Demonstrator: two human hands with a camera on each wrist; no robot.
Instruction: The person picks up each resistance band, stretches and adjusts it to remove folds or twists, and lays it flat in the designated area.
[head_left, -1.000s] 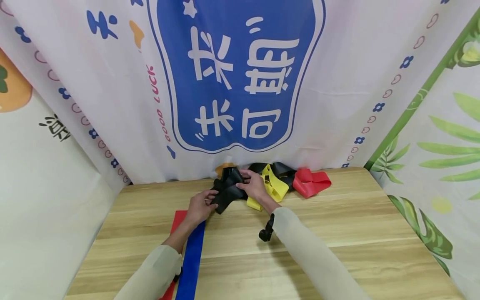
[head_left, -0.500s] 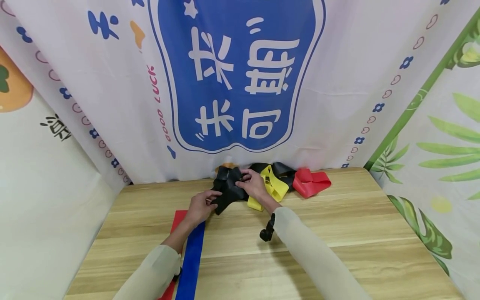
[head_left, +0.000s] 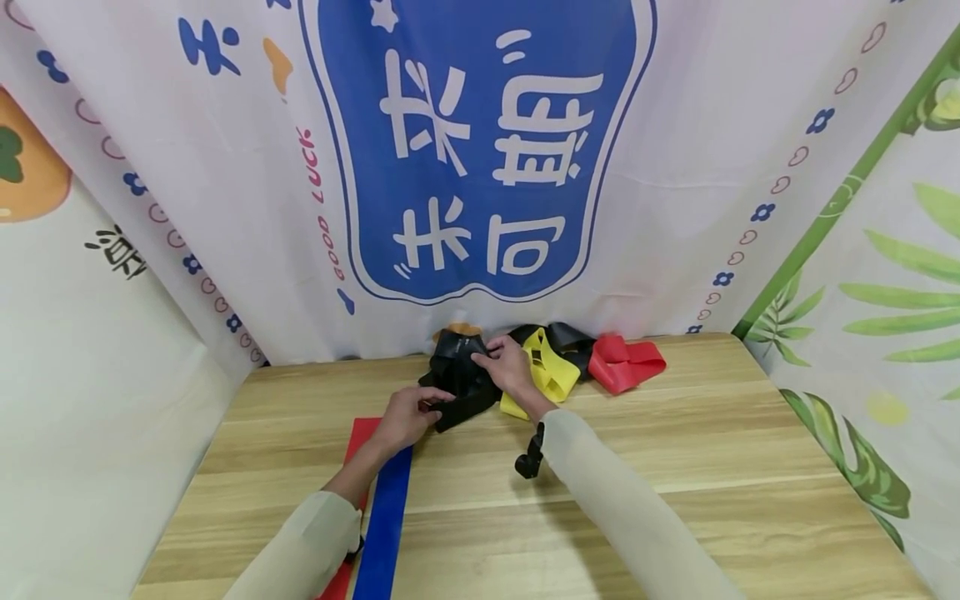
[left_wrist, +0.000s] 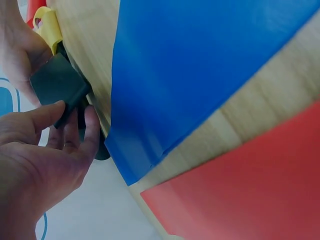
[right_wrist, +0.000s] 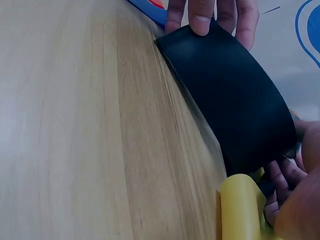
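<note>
Black band (head_left: 471,407): lay bunched at back of table (head_left: 480,500), pinched by left hand (head_left: 405,417) and gripped farther back by right hand (head_left: 512,369). Could well have slipped or twisted through a slackened pinch, or snagged on yellow band (head_left: 553,375), just beside right hand. Probably required clearance from red strip (head_left: 365,430) and blue strip (head_left: 386,517), under and beside left arm (head_left: 300,546).
</note>
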